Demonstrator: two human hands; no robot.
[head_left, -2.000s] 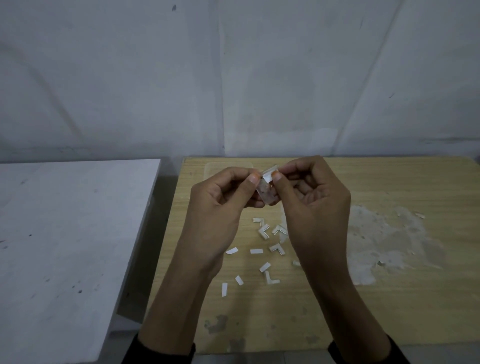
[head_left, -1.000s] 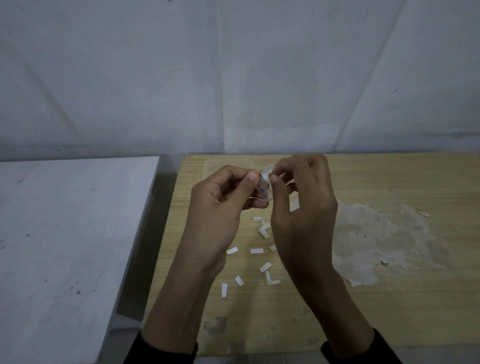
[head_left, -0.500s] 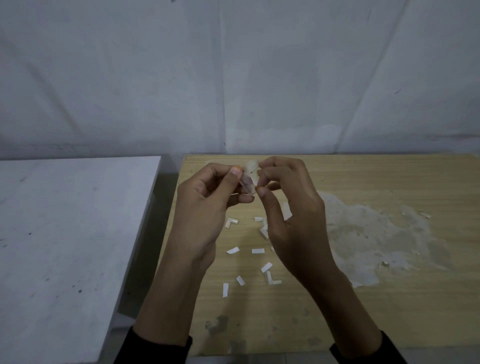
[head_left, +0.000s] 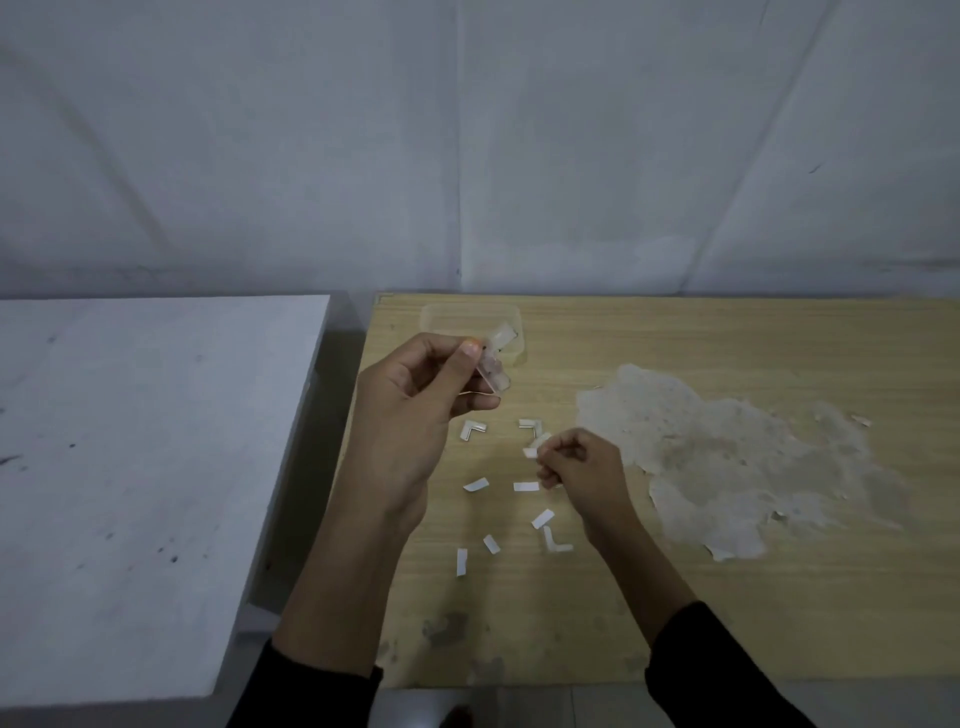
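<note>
Main obj on my feed: clear plastic piece (head_left: 492, 364), small, translucent, held up in the air over the far-left part of the wood table (head_left: 727, 597), not touching it. The left hand (head_left: 415, 410) holds it, pinched between thumb tip and curled fingers, w/ the piece sticking up and to the right past the fingertips. Exact shape is too blurred to call.

The right hand (head_left: 582, 467) is low, just over the tabletop, well apart from the piece. Fingers are curled tight and the thumb + forefinger look pinched on a white strip (head_left: 535, 447), prob. a peel-off backing.

Progress, my read: this piece's backing is off and the strip is about to join the pile. Loose strips (head_left: 525, 486) lie scattered btwn and below the hands, some straight, some L-shaped, roughly a dozen, so a fair number of pieces are likely done. Left to do: drop the strip, put the piece somewhere, maybe the clear tub (head_left: 447, 319) just behind the left hand. I can't tell what's in the tub or how many pieces remain.

Pose: both forearms come in from the bottom edge in black sleeves (head_left: 727, 675). Left wrist is raised w/ the palm turned inward; right wrist is dropped, knuckles up.

Rest: worn patch (head_left: 727, 447) of peeled surface to the right of the hands, white slab (head_left: 145, 467) to the left of the table across a gap.
</note>
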